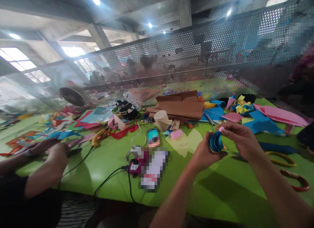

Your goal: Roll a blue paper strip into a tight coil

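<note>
My left hand [204, 152] is closed around a curled roll of blue paper [216, 142], held above the green table [110, 156]. My right hand [239, 136] pinches the top edge of the same blue roll with thumb and fingers. Both forearms reach in from the bottom right. Pale yellow paper sheets [186, 139] lie on the table just left of my hands.
A co-worker's arms [46, 159] rest on the table at left among scraps of coloured paper. Brown cardboard [181, 105], pink sheets [282, 115], blue paper [262, 123], scissors with yellow and red handles [287, 166] and cables [110, 175] lie about. A perforated metal screen [196, 58] stands behind the table.
</note>
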`<state>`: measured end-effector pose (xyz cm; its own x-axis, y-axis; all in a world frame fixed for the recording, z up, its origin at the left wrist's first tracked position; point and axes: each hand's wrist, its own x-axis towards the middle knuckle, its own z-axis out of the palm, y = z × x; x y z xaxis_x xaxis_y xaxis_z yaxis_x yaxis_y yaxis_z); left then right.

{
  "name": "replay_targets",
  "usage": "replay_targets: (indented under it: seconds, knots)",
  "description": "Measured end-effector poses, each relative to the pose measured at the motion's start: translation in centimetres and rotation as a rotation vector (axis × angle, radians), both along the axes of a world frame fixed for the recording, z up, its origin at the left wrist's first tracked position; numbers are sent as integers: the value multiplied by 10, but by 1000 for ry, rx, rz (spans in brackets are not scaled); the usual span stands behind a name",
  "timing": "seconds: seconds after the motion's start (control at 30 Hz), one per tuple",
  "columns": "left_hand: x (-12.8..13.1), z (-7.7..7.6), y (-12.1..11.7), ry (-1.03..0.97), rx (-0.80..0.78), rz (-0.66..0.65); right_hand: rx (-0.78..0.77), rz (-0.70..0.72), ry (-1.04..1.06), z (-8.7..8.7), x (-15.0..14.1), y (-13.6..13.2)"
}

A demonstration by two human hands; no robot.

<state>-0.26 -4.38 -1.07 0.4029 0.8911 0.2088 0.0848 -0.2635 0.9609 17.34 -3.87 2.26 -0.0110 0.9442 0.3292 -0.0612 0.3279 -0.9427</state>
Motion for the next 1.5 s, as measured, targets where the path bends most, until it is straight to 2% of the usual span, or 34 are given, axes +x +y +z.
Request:
replay_targets:
  seconds: [0.2,0.47,0.67,0.93,1.07,1.27,1.4,1.5]
  knots:
    - [1,-1,2,-49,23,33,-31,101,10,-3,5,3]
    - [1,1,-3,106,150,131,-8,-72,-41,-4,-2,2]
    - [2,-10,0,160,332,152,43,-135,-118,-6,-3,0]
    - [3,-13,1,141,338,165,106,-236,-233,5,-6,-6]
    - [3,-13,3,119,335,178,63,-191,-278,6,-4,-4]
    - [3,-17,4,196,406,202,-27,-78,-89,-6,-3,0]
    - [4,-20,5,235,456,213,7,-100,-47,-5,-6,-1]
    - [4,-19,5,187,417,203,-11,-122,-97,-2,-5,-1]
